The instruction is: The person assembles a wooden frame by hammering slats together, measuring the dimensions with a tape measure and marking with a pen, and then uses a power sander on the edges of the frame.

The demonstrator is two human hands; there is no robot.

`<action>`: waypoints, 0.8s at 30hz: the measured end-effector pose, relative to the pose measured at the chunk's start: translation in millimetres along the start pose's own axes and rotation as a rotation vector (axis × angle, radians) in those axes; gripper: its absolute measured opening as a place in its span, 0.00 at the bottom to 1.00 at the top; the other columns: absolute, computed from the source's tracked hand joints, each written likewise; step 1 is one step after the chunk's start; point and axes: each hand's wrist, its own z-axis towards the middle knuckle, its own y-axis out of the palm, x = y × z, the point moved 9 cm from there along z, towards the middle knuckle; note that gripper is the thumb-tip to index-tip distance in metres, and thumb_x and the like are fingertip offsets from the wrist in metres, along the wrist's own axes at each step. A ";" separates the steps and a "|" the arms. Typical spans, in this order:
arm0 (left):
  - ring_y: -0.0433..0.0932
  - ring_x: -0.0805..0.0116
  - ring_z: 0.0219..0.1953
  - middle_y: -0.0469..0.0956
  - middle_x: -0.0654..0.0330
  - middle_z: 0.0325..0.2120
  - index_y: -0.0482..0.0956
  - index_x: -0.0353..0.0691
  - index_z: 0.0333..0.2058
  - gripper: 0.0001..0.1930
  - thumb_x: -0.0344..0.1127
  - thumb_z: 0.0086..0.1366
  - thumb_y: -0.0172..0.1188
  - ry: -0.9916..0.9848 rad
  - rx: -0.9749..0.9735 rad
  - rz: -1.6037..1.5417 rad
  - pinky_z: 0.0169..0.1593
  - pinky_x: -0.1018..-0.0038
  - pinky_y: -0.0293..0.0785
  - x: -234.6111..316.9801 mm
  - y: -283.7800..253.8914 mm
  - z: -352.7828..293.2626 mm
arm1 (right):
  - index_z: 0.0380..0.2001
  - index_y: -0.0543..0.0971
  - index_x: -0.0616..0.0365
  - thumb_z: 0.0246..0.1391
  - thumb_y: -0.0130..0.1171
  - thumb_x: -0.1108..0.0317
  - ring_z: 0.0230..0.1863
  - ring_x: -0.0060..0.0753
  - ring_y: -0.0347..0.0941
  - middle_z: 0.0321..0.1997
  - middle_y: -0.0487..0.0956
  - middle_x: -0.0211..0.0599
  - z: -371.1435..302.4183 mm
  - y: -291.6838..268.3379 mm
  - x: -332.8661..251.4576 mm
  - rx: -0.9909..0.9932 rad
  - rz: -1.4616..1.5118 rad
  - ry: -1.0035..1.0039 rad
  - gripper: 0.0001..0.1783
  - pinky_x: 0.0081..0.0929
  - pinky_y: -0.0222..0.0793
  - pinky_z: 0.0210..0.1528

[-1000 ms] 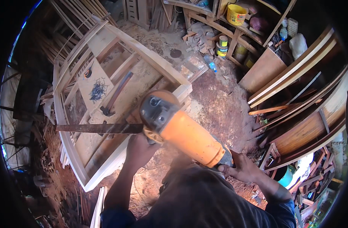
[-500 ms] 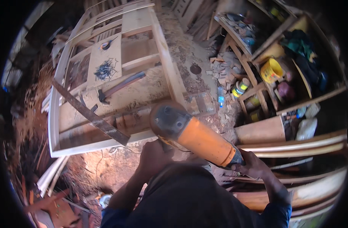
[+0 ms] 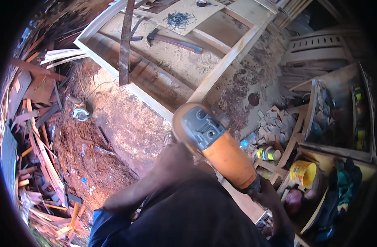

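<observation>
An orange and black angle grinder [image 3: 227,160] with a round disc at its head is held in front of my body. My right hand [image 3: 265,194] is closed round its dark rear end. Beside the grinder's head, my left hand [image 3: 175,159] is closed against the tool, its fingers partly hidden. Just beyond the disc is the corner of a pale wooden frame [image 3: 149,103]. A hammer [image 3: 178,44] lies inside the frame, near a heap of nails [image 3: 179,20] on a board. A long dark strip [image 3: 126,47] rests across the frame's near rail.
Wood scraps [image 3: 40,140] pile up along the left side. A circular saw-like tool [image 3: 80,114] sits on the dusty ground. At right, wooden shelving [image 3: 291,144] holds a yellow bucket [image 3: 302,173], a bottle [image 3: 267,154] and dark cloth [image 3: 348,185].
My view has turned, so the frame now sits higher and the scrap pile shows more. Both hands still hold the grinder, now pointing more steeply away from me.
</observation>
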 end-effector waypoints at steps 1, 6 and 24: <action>0.83 0.43 0.30 0.81 0.43 0.24 0.80 0.32 0.27 0.14 0.40 0.54 0.65 -0.090 0.073 -0.043 0.37 0.54 0.78 -6.6 1.2 -2.9 | 0.59 0.70 0.67 0.49 0.70 0.48 0.30 0.23 0.75 0.36 0.80 0.36 7.0 -6.0 -2.6 -0.020 -0.074 -0.054 0.43 0.27 0.74 0.34; 0.84 0.44 0.33 0.82 0.42 0.26 0.83 0.33 0.28 0.13 0.40 0.57 0.61 -0.256 0.228 -0.122 0.40 0.56 0.80 -16.9 -6.3 25.2 | 0.59 0.70 0.66 0.52 0.68 0.54 0.34 0.25 0.76 0.36 0.80 0.36 50.4 -40.9 -24.3 -0.013 -0.185 -0.134 0.37 0.28 0.75 0.39; 0.86 0.57 0.33 0.84 0.53 0.31 0.83 0.40 0.31 0.06 0.30 0.57 0.58 -0.255 0.364 0.076 0.35 0.63 0.82 -5.5 -5.8 42.2 | 0.53 0.72 0.65 0.49 0.63 0.63 0.31 0.24 0.77 0.33 0.79 0.35 75.7 -71.9 -13.2 -0.109 -0.046 0.125 0.28 0.27 0.75 0.34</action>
